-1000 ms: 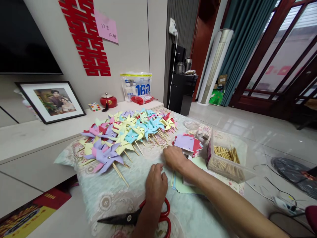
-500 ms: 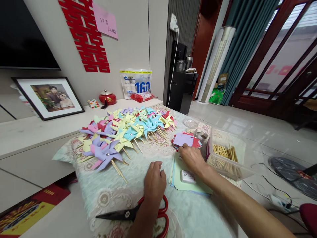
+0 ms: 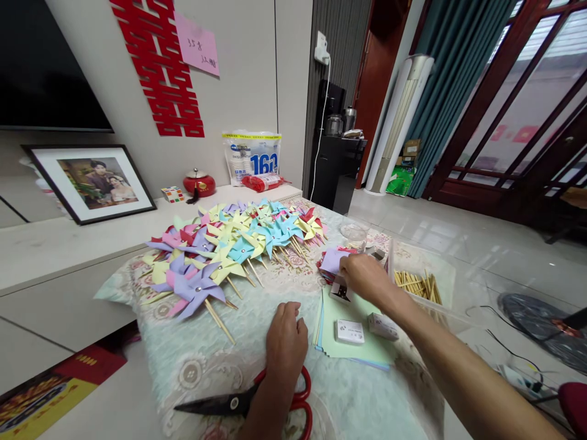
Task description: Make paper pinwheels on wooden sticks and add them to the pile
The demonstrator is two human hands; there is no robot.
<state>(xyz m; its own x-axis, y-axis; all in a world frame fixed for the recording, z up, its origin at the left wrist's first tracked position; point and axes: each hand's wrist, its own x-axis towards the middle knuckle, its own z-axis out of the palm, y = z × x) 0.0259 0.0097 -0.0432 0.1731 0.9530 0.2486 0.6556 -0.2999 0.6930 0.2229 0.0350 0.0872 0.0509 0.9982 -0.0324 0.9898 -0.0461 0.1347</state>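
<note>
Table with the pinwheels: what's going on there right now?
The person's right hand is at the stack of purple and red paper; whether it grips any can't be seen. The left hand rests on the tablecloth, its wrist over the red-handled scissors. Pinwheels lie heaped ahead to the left, and two small white boxes sit on green sheets.

Room between pinwheels (image 3: 243, 249) and green paper (image 3: 353, 308) — left hand (image 3: 287, 339) partly blocks.
</note>
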